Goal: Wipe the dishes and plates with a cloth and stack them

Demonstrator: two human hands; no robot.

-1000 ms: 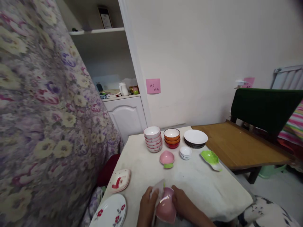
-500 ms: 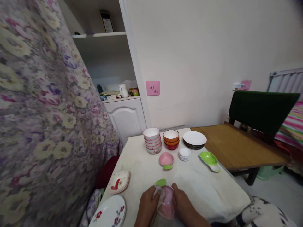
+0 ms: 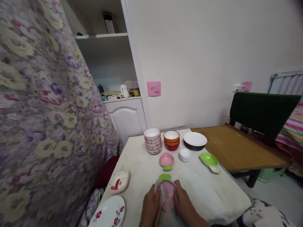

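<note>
Low over the near part of the table, a pink peach-shaped bowl [image 3: 169,196] with a green leaf handle is held between my hands, its leaf pointing away from me. My right hand [image 3: 186,203] grips the bowl's right rim, thumb on top. In my left hand [image 3: 151,203] is a thin whitish cloth [image 3: 161,193], closed in the fingers and pressed against the bowl's left side. A second pink bowl [image 3: 166,159] of the same shape sits just beyond, its green leaf toward me.
Behind stand stacks of white-and-red bowls [image 3: 152,142], orange and red bowls [image 3: 171,140], small white dishes [image 3: 185,155] and plates [image 3: 195,139]. A green leaf-shaped dish [image 3: 210,162] lies right. Square dishes [image 3: 120,182] and a flowered plate [image 3: 109,212] lie along the left edge.
The held bowl has turned a little and shifted slightly away from me, so its leaf now sits farther right and up. Both hands moved with it, still holding.
</note>
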